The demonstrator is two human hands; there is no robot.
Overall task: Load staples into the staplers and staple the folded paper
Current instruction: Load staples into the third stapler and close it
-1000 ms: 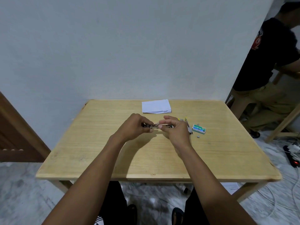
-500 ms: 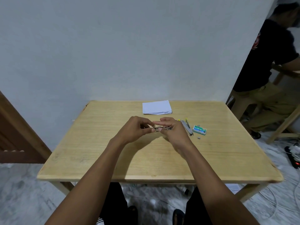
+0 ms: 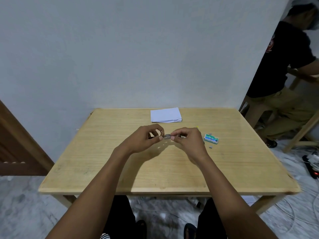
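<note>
My left hand (image 3: 144,139) and my right hand (image 3: 189,141) meet just above the middle of the wooden table (image 3: 103,169). Both pinch a small stapler (image 3: 166,136). Its silver metal part shows between my thumbs, its dark end sits inside my left hand, and a thin bar runs into my right fingers. I cannot tell whether staples are in it. Mostly hidden behind my right hand is a second stapler (image 3: 197,127), with only its yellow tip showing. A green staple box (image 3: 211,138) lies to the right, with a small loose staple piece (image 3: 210,147) beside it. The folded white paper (image 3: 165,115) lies at the back.
The table stands against a grey wall. To the right, a person in a black shirt (image 3: 284,66) sits at another wooden table. Cables and a power strip (image 3: 312,169) lie on the floor at the right. A brown door (image 3: 15,144) is at the left.
My fingers have shifted their hold on the stapler, and its silver part now shows between my thumbs. The things on the table have not moved.
</note>
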